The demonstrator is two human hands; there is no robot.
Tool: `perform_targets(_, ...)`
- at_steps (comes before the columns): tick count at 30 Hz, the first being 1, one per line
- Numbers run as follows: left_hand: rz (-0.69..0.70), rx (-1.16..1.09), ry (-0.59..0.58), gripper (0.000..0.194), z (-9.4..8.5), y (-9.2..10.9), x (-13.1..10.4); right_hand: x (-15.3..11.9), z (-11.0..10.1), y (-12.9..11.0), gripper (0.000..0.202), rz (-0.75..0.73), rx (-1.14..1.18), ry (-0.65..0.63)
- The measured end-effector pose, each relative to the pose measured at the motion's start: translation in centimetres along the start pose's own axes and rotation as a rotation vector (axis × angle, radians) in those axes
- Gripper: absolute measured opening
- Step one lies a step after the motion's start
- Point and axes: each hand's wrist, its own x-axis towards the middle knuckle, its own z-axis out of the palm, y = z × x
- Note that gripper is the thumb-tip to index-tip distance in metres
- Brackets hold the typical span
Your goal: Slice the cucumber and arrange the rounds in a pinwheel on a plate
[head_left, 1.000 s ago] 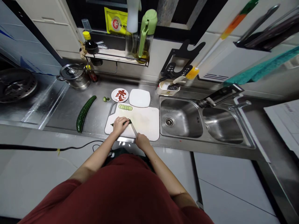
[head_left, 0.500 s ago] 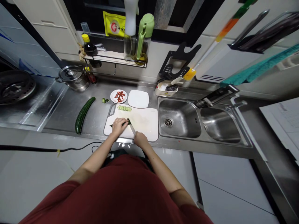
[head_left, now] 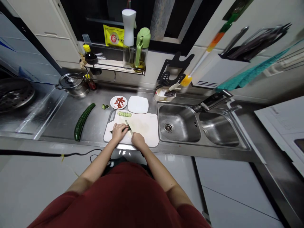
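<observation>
My left hand (head_left: 119, 132) is closed over a dark green piece of cucumber (head_left: 125, 128) on the white cutting board (head_left: 146, 131); the fingers hide most of the piece. In my right hand (head_left: 138, 139) is the handle of a knife (head_left: 129, 126), its blade lying against the cucumber's right end and pointing away from me. A short row of cucumber slices (head_left: 124, 114) lies near the board's far left edge. Left of the board, a whole cucumber (head_left: 83, 122) rests on the steel counter, with small cucumber ends (head_left: 104, 106) nearer the board.
Behind the board stand a plate of chopped red pieces (head_left: 112, 102) and a white square plate (head_left: 138, 104). A double sink (head_left: 180, 122) adjoins the right side. At the back left is a steel pot (head_left: 74, 86), and a bottle shelf (head_left: 114, 67) hangs above the counter.
The knife blade now extends past the far side of the cucumber, where before its tip was at the piece. My left hand still holds the cucumber. The whole view has shifted slightly.
</observation>
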Motion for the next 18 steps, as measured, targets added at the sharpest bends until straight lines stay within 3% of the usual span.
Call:
perform_targets(10, -0.018, -0.016, -0.001, 0.016, -0.2, 0.3, 0.1, -3.1, 1.7, 2.2, 0.028, 0.013, -0.032, -0.004)
perform_targets(18, -0.047, -0.03, -0.013, 0.016, -0.5, 0.9, 0.2, -4.4, 1.7, 3.8, 0.027, -0.028, -0.048, 0.041)
